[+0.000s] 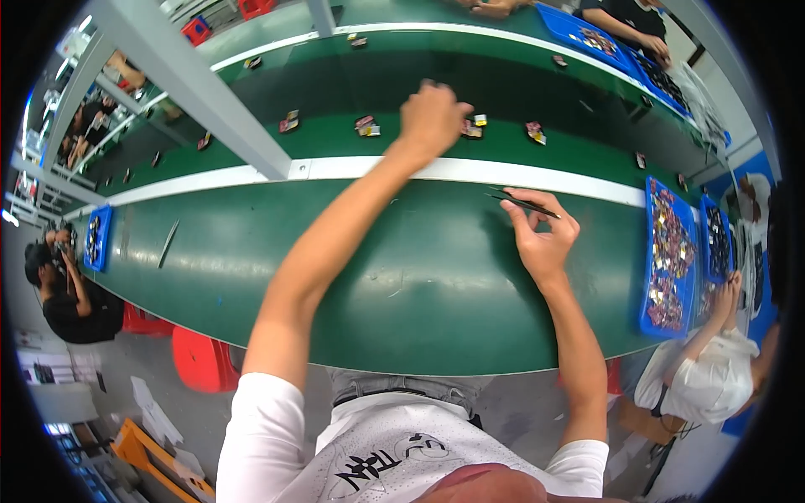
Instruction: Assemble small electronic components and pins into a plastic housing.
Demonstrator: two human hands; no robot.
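My left hand (432, 119) reaches over the far rail above the green conveyor belt, its back toward me. Its fingers curl down out of sight, so I cannot make out whether they hold anything. Close beside its thumb lies a small pink and black part with a yellow and white tag (475, 127). My right hand (547, 230) is raised over the green worktable (419, 293), pinching dark tweezers (530, 204) whose tips point left. Along the belt sit similar small parts, one (367, 127) left of my left hand and another (536, 132) to its right.
A white rail (570, 186) divides table from belt, and a grey post (189, 88) rises at left. Blue trays of small parts stand at right (647, 289) and far left (106, 239). A pale strip-like tool (168, 243) lies on the table. Co-workers sit at both sides and across.
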